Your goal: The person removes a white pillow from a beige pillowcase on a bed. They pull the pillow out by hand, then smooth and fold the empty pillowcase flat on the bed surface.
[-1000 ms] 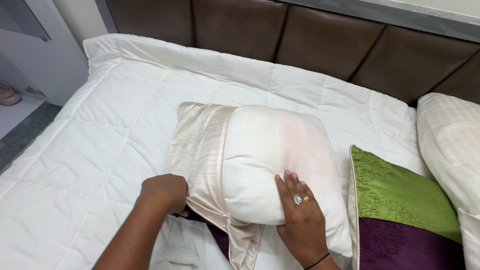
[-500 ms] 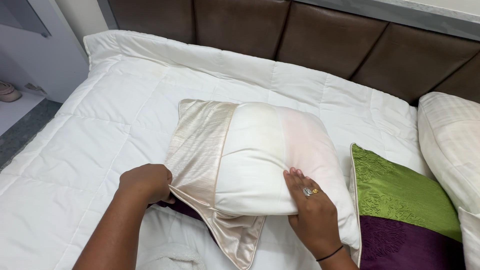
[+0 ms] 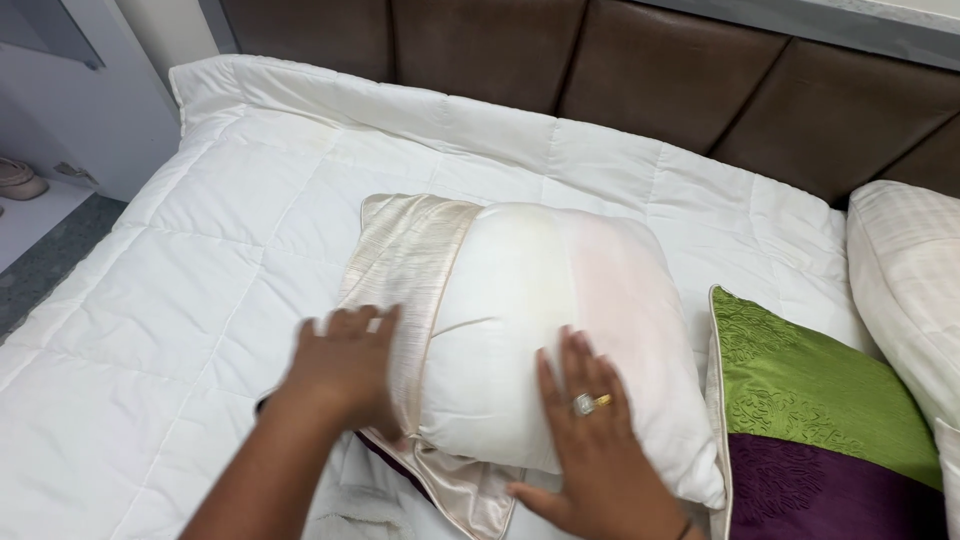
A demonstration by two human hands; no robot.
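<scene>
Far left: floor strip and a sandal (image 3: 18, 180) by the wall, off the bed. White quilt (image 3: 170, 330) covers the bed, brown padded headboard (image 3: 640, 70) behind.

Left hand (image 3: 345, 370) now lies flat w/ fingers spread on the cream satin cover (image 3: 405, 270). Half a sec ago it was a closed fist gripping the cover's near edge; that grip is gone, palm pressing down instead. So the pulling looks done for now and the hand seems to be smoothing/flattening the cover, as far as I can judge.

Centre: white pillow insert (image 3: 560, 330) sits mid-bed on the quilt, its left part tucked under the cover, most of it still bare. A purple bit shows under the cover's near corner.

Right hand (image 3: 595, 450), ring on one finger, rests open on the insert's near edge, fingers extended, holding nothing, just pinning it. It sits about where it was before, slightly nearer the camera.

Right: green-and-purple cushion (image 3: 810, 420) just beside the insert, then a cream pillow (image 3: 905, 280) at the frame edge.
</scene>
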